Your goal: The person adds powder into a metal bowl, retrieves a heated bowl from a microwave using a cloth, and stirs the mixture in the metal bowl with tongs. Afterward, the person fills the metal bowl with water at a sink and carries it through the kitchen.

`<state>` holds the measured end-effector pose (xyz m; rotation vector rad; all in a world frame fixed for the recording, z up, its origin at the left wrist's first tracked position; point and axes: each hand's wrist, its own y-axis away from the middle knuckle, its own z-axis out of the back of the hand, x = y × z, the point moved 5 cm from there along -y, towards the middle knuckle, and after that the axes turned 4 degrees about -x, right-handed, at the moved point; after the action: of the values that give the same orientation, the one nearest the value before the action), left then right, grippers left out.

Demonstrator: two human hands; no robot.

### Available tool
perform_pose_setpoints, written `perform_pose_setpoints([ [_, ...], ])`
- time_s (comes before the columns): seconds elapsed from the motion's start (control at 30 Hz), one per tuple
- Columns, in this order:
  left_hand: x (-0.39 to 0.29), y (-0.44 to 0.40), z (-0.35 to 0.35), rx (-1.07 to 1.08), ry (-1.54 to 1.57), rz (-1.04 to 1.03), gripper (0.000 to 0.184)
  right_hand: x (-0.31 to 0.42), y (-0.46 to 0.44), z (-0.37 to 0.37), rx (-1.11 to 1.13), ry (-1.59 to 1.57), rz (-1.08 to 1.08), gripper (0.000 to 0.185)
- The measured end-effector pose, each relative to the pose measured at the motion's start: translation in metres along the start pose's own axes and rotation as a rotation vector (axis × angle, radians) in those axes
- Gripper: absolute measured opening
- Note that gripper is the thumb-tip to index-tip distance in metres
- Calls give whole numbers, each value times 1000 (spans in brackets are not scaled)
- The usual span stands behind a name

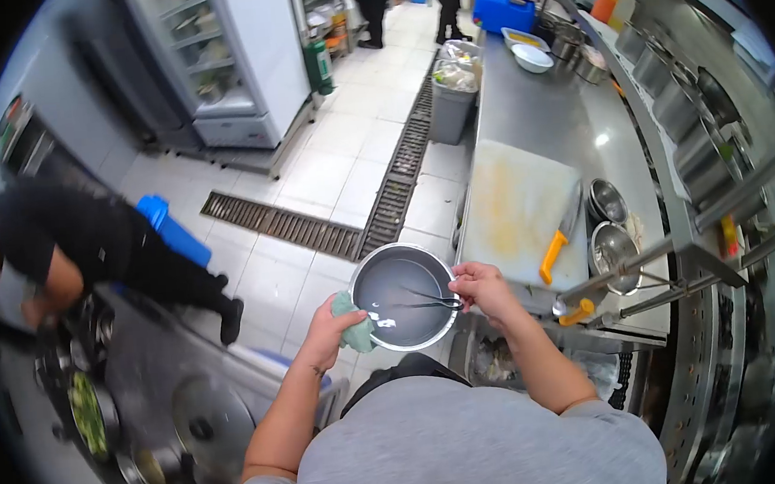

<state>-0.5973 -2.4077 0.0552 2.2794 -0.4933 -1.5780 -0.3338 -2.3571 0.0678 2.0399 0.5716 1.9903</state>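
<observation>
A round metal pot (387, 254) is held in front of my body, with cloudy, greyish liquid inside. My left hand (325, 331) grips its left rim through a folded green cloth (359, 337). At the opposite side, my right hand (490, 292) is closed at the rim, beside the end of a pair of metal tongs (433, 303). The tongs lie across the pot, their arms reaching over the liquid. Whether the right fingers pinch the tongs as well as the rim is hard to see.
On the right counter lie a white cutting board (516, 200), an orange-handled knife (559, 242) and metal bowls (613, 247). A person in black (86, 234) bends at the left beside the stove. A large lid (210, 420) sits lower left. Floor grates (281, 221) cross the tiles.
</observation>
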Motion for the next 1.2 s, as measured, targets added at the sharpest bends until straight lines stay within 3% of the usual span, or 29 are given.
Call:
perform_pose_setpoints([
  [0.63, -290, -549, 39, 206, -202, 115, 35, 219, -508, -10, -239, -116, 59, 20],
  [0.97, -432, -853, -8, 363, -308, 165, 36, 335, -754, 30, -435, -153, 20, 26],
  [1.2, -507, -1045, -41, 362, -362, 188, 43, 407, -943, 79, -422, -117, 5, 22],
])
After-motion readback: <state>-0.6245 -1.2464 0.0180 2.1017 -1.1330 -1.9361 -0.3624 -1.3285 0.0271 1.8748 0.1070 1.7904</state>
